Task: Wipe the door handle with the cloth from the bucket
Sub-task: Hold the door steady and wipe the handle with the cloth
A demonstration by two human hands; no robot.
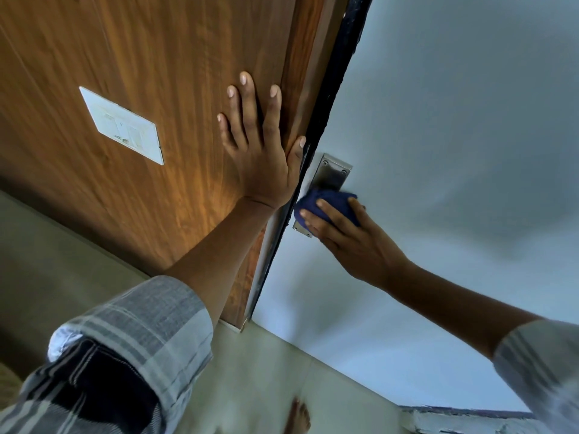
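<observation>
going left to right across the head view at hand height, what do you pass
white rectangular switch plate → left hand pressed flat on the brown wood panel → black door edge → steel handle backplate → dark blue cloth under the right hand → pale grey door face

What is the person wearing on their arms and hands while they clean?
Both hands are bare: no gloves, rings or watch show on the left hand or the right hand. Each arm wears a grey-and-white checked shirt sleeve, rolled up below the elbow: the left sleeve shows a broad dark band lower down, and the right sleeve is cut off by the picture's edge.
</observation>
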